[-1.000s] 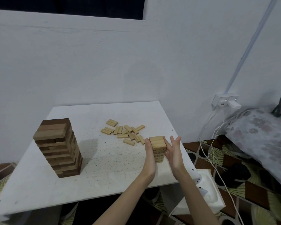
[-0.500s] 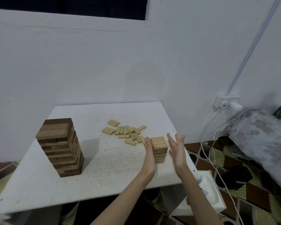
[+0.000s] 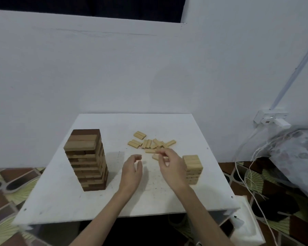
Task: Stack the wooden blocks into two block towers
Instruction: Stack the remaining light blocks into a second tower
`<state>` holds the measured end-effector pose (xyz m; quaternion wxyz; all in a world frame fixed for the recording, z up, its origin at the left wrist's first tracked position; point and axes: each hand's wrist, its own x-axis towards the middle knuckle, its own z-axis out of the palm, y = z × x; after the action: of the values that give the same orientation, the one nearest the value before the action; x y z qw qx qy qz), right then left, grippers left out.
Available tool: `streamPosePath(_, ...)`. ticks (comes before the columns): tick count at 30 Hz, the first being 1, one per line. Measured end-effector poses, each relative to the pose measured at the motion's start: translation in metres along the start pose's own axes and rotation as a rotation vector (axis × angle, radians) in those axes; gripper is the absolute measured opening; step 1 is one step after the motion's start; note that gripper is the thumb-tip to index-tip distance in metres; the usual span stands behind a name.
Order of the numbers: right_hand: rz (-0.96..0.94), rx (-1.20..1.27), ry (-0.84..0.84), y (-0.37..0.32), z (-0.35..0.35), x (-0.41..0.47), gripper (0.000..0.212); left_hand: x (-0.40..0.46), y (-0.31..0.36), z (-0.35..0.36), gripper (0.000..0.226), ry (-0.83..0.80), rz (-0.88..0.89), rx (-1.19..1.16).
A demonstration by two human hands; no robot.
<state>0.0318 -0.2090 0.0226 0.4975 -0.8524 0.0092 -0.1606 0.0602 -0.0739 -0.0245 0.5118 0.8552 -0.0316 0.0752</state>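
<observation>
Just above the right hand [image 3: 171, 167] in the frame lies the scatter of loose blocks [image 3: 152, 144], roughly a dozen, the nearest touching or hidden behind its fingertips [image 3: 158, 153], long axis running left-right. Those fingers are curled toward a pinch; whether they hold a block I cannot tell. The left hand [image 3: 132, 172], lower left of the pile, is loosely curled and holds nothing. Two towers stand on the white worktop [image 3: 60, 197]: a tall dark tower [image 3: 86, 159] at left, a short pale tower [image 3: 192, 168] just right of the right hand.
</observation>
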Motion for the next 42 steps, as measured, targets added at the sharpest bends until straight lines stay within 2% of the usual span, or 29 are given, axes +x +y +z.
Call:
streamPosePath(4,0.162,-0.131,-0.116,0.034,0.041,0.001,0.03,0.009,-0.025,0.004,0.027,-0.122,0.057,0.249)
streamPosePath(10,0.196,-0.386,-0.079,0.057,0.06,0.027,0.057,0.043,-0.026,0.025,0.034,-0.221,0.264,0.403)
streamPosePath(16,0.234,-0.335,-0.055,0.068,0.063,0.044,0.068,0.066,-0.034,0.047,0.04,-0.292,0.296,0.515)
streamPosePath(23,0.327,-0.219,-0.069,0.073,0.062,0.053,0.07,0.07,-0.023,0.055,0.047,-0.326,0.191,0.422)
streamPosePath(26,0.352,-0.195,-0.04,0.07,0.06,0.053,0.07,0.072,-0.019,0.059,0.051,-0.323,0.201,0.401)
streamPosePath(30,0.331,-0.22,-0.019,0.071,0.058,0.057,0.073,0.073,-0.016,0.059,0.039,-0.346,0.171,0.45)
streamPosePath(33,0.311,-0.276,-0.039,0.073,0.058,0.057,0.066,0.07,-0.02,0.052,0.029,-0.32,0.151,0.477)
streamPosePath(38,0.247,-0.428,-0.163,0.073,0.05,0.052,0.066,0.062,-0.032,0.034,0.029,-0.21,0.133,0.532)
streamPosePath(42,0.16,-0.496,-0.159,0.071,0.056,0.05,0.049,0.055,-0.033,0.021,0.03,-0.106,0.037,0.562)
